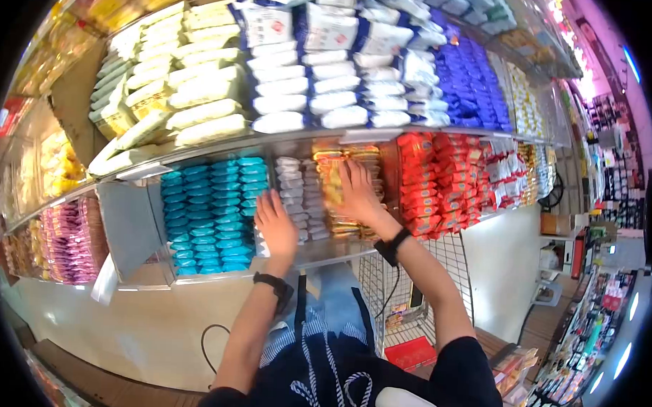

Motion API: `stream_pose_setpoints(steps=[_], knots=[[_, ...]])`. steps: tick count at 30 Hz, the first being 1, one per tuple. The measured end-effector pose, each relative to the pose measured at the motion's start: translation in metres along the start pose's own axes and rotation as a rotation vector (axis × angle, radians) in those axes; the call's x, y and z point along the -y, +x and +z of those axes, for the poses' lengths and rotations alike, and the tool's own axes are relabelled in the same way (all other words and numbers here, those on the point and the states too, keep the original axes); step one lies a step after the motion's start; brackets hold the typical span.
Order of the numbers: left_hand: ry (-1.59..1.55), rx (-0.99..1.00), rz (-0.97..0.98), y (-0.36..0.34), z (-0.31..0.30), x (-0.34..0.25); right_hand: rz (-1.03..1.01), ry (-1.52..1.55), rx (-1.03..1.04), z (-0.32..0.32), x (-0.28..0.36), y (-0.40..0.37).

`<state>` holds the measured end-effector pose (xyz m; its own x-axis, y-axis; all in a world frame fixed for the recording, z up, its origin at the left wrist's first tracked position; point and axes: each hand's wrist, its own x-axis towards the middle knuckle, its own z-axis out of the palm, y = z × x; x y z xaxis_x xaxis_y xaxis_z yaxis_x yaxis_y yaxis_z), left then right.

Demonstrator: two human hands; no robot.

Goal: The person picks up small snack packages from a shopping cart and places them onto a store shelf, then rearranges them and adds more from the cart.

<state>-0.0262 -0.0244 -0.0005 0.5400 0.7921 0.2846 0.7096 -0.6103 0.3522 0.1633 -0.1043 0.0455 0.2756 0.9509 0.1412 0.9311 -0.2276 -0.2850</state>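
Observation:
My left hand (276, 229) lies with its fingers stretched out at the boundary between stacked teal snack packets (214, 214) and silvery-grey packets (290, 191). Gold-orange packets (332, 182) fill the neighbouring section, where my right hand (358, 195) rests with extended fingers over their right part. It covers some of those packets from view. Right of this section, red packets (427, 175) stand in dense columns. Each wrist has a dark band.
Above runs a shelf with cream packets (201, 77), white packets (280, 83) and purple packets (470, 83). A grey cardboard panel (133, 222) stands left of the teal packets. Below my right arm is a wire shopping cart (449, 262) holding a red item (410, 353).

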Motion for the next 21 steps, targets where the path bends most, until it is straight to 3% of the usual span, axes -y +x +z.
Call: stream_pose_setpoints(steps=[4,7,8,11,15,21], knots=[[-0.135,0.006,0.000,0.000,0.006,0.007,0.010,-0.071,0.054,0.034,-0.011,0.039],[-0.117,0.027,-0.003,0.000,0.008,0.008,-0.020,-0.204,0.288,0.039,-0.017,0.048],[-0.151,0.029,0.000,0.001,0.007,0.008,-0.056,-0.236,0.243,0.042,-0.020,0.049],[-0.129,0.068,0.001,0.003,0.004,0.007,-0.004,-0.207,0.419,0.045,-0.030,0.049],[-0.107,0.059,0.022,0.006,0.004,0.007,0.011,-0.202,0.445,0.054,-0.039,0.044],[-0.102,0.087,0.006,0.006,0.003,0.007,-0.122,-0.269,0.174,0.066,-0.043,0.022]])
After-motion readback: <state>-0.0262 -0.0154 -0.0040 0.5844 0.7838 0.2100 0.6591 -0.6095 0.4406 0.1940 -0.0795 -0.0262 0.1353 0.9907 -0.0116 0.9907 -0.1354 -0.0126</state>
